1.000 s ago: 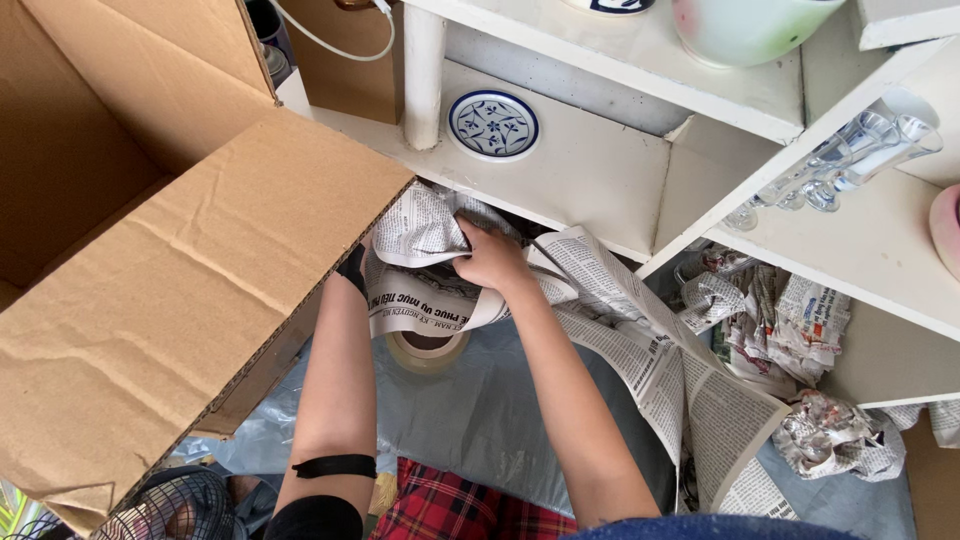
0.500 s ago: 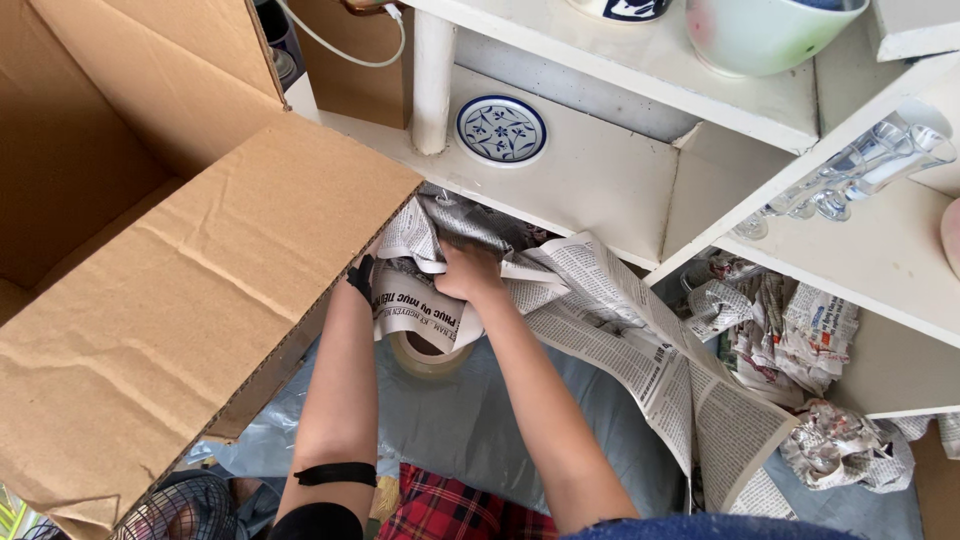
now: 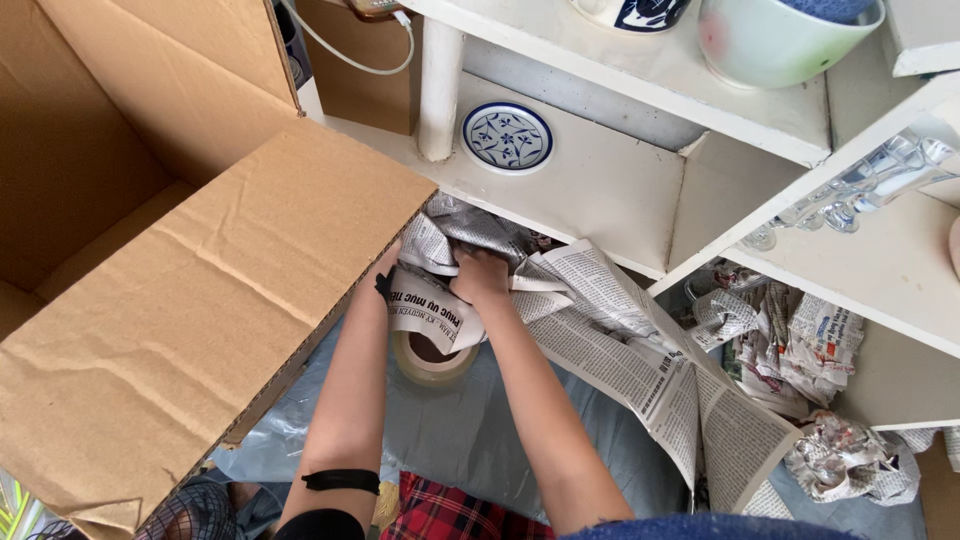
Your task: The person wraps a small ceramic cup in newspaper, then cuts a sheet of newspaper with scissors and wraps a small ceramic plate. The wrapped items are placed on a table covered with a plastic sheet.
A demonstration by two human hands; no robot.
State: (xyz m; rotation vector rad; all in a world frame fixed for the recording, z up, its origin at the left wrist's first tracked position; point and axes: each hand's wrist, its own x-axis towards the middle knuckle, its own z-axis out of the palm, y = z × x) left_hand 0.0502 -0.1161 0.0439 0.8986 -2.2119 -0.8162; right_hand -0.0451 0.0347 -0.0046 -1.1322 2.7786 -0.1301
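Below the white wooden shelf (image 3: 640,190), I see my right hand (image 3: 480,275) gripping the crumpled newspaper bundle (image 3: 450,270); my left hand (image 3: 385,280), partly hidden, seemingly clutches its edge, above a tape roll (image 3: 430,360).
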